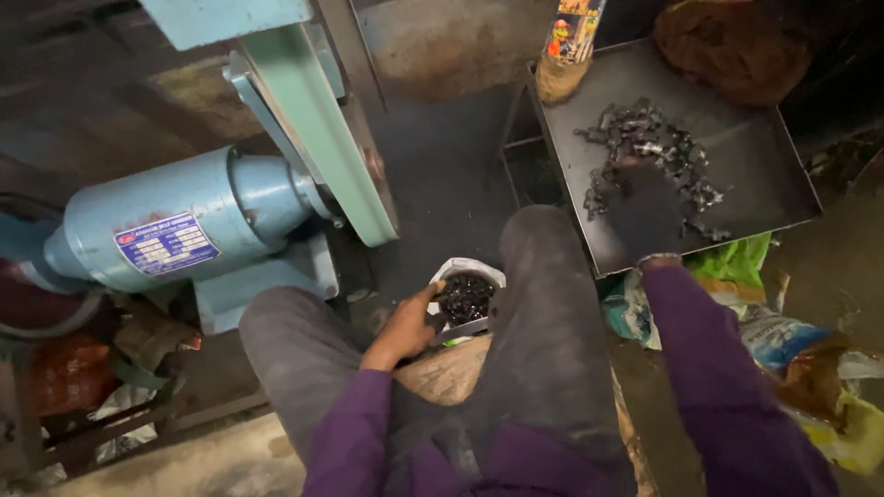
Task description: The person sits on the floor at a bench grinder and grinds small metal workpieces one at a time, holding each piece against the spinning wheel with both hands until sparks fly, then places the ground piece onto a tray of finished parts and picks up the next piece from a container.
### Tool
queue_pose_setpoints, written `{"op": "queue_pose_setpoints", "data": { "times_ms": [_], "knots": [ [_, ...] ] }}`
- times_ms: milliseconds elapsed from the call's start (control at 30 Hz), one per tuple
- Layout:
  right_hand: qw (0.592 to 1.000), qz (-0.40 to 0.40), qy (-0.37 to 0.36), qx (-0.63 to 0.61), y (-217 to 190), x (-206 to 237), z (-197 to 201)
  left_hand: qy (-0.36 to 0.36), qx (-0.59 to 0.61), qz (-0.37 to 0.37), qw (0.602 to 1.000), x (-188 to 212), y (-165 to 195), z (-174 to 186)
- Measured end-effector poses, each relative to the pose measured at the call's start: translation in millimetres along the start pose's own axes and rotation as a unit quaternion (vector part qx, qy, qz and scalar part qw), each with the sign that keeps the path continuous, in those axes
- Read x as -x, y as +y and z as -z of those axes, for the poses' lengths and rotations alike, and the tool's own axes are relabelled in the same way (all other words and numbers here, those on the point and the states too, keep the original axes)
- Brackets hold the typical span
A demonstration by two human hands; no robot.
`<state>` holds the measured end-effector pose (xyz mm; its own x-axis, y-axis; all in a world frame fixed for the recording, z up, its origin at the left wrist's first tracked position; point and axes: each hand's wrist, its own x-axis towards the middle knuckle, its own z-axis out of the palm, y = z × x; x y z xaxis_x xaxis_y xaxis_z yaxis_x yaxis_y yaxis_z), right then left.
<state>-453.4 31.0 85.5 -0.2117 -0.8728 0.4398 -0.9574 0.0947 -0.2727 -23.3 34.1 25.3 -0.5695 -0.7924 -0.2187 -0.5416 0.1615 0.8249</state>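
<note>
My left hand (405, 327) rests between my knees, its fingertips on the rim of a small white container (463, 273) full of small dark metal pieces (467, 297). My right hand (645, 210), in a dark grimy glove, lies flat on a black metal tray (755, 175) and is pressed onto a heap of small metal parts (645, 138) spread there. Whether that hand grips any part is hidden by the glove. Both sleeves are purple.
A light blue motor (175, 230) with a pale green belt guard (318, 129) stands at my left. A brown bundle (727, 46) and a colourful packet (571, 41) sit at the tray's far end. Plastic bags (783, 331) lie at the right.
</note>
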Motion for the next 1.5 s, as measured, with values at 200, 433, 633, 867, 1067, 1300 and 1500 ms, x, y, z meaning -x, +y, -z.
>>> {"op": "queue_pose_setpoints", "data": {
  "times_ms": [200,433,633,867,1067,1300,1500],
  "knots": [
    [0.995,0.014,-0.096,-0.019,5,-13,-16,-0.022,-0.017,0.070,0.997,3,2,7],
    [0.993,0.002,-0.114,-0.030,-28,-40,-1,-0.005,0.005,0.090,0.996,-2,-11,0],
    [0.929,0.220,-0.119,-0.273,-177,8,-18,0.098,0.566,0.260,0.776,-30,-19,-3],
    [0.798,0.112,-0.201,-0.556,-287,75,-54,0.343,0.458,0.171,0.802,3,-24,22],
    [0.523,-0.239,-0.490,-0.656,-257,67,-82,0.239,0.545,0.071,0.800,8,-3,21],
    [0.507,-0.316,-0.537,-0.595,-270,74,-68,0.293,0.532,0.097,0.788,2,7,24],
    [0.592,-0.258,-0.459,-0.610,-274,58,-80,0.280,0.464,0.171,0.823,-3,-13,13]
  ]
}}
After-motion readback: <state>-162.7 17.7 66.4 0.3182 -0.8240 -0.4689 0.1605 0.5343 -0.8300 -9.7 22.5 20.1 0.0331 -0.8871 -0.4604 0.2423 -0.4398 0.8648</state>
